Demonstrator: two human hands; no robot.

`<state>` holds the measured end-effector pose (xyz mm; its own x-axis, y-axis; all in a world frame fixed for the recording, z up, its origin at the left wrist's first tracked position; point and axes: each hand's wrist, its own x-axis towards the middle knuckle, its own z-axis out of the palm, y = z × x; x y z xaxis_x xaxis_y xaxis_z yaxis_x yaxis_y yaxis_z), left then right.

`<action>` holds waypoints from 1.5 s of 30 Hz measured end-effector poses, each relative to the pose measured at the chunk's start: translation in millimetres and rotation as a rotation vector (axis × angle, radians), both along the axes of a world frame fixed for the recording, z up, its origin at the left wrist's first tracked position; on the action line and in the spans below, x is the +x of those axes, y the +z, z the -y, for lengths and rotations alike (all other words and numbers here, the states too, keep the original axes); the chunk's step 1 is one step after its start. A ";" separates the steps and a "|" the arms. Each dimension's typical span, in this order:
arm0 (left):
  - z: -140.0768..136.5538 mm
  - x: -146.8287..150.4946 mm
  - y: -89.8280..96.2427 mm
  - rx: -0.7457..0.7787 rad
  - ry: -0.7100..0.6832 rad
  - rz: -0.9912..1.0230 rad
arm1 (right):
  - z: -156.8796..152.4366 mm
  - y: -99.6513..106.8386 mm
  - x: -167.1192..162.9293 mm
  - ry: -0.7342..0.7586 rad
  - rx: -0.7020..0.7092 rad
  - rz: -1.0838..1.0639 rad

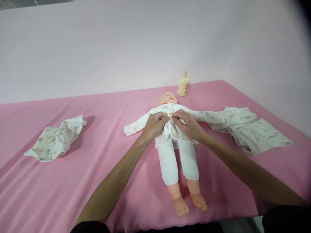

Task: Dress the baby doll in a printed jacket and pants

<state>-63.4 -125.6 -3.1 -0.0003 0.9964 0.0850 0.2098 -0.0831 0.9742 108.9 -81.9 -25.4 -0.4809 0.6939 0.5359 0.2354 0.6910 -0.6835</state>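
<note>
A baby doll [168,97] lies on its back, feet toward me, in a white printed baby shirt [143,123] with long sleeves and white fabric legs. My left hand [156,123] pinches one front edge of the shirt at the chest. Opposite it, my right hand [186,123] pinches the other edge, and the two sets of fingertips nearly meet. Whether a snap or a tie lies between the fingers is hidden. Below my hands the shirt front hangs apart over the doll's belly.
A pink sheet [102,181] covers the table. Crumpled printed cloth [57,139] lies at left. Folded white printed cloths [259,136] lie at right, touching the doll's sleeve. A cream pump bottle [183,86] stands behind the doll's head, near the white wall [109,48].
</note>
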 end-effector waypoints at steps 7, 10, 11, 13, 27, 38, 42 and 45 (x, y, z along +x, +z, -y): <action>0.8 3.2 -0.4 -0.022 0.001 0.031 | 0.8 5.1 0.2 -0.020 -0.234 -0.084; 0.9 3.4 0.3 -0.057 0.020 0.025 | 1.7 5.0 0.1 0.012 -0.262 -0.108; 0.5 3.3 0.3 -0.065 0.026 0.024 | 1.8 4.8 0.2 0.020 -0.257 -0.110; -0.5 3.0 0.1 -0.070 0.034 0.025 | 1.7 4.2 0.3 0.030 -0.238 -0.106; 2.0 3.9 2.3 -0.074 -0.017 -0.067 | -2.3 -0.1 2.0 0.027 -0.202 -0.061; 3.8 -1.0 -0.7 -0.068 -0.071 -0.247 | 2.7 -4.2 -3.8 0.005 -0.157 -0.015; 5.8 -2.5 1.5 -0.091 -0.080 -0.291 | 3.6 -4.5 -3.3 0.021 -0.185 -0.031; 6.9 -0.9 3.9 -0.063 -0.054 -0.272 | 4.7 -3.1 -2.2 0.018 -0.178 -0.024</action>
<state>-64.3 -132.6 0.8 0.0670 0.9977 0.0122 0.4613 -0.0419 0.8863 106.8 -86.7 -28.5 -0.4828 0.7700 0.4170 0.2056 0.5626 -0.8008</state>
